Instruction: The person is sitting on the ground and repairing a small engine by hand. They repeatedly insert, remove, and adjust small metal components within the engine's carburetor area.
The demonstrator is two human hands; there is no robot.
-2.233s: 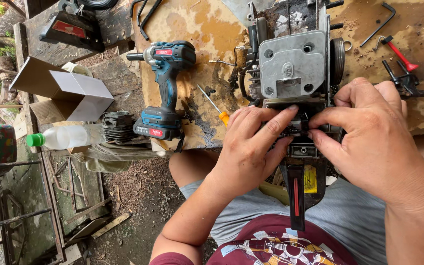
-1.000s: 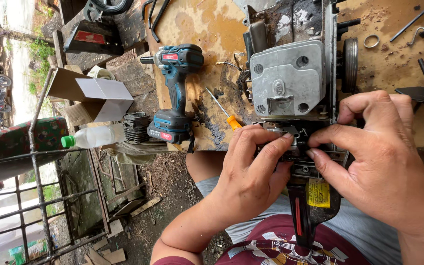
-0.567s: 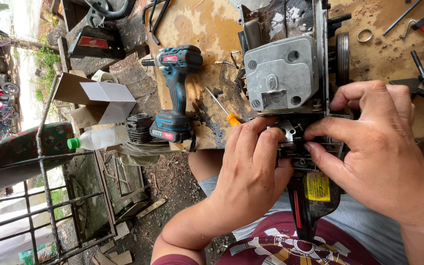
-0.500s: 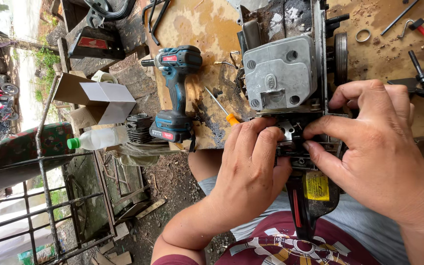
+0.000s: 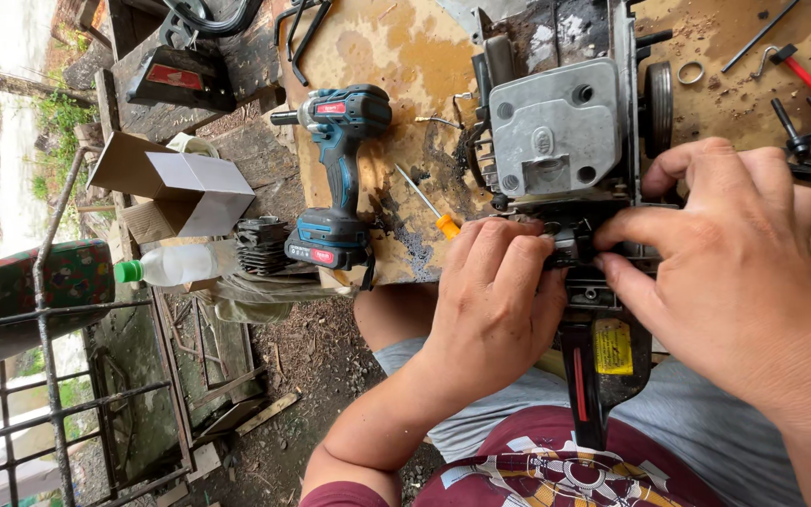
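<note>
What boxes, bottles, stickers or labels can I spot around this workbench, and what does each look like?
Cardboard box: left of the bench, open, brown with a white side.
Plastic bottle: lying below the box, clear, green cap.
Yellow sticker: rectangular, on the black engine part between the hands.
Red labels: small patches on the teal-and-black cordless drill lying on the bench.
Red plate: on a dark machine, top left.

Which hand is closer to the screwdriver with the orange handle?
The left hand. It sits just below and right of the screwdriver, its knuckles almost at the orange handle. The right hand is much farther right, across the grey engine.
</note>
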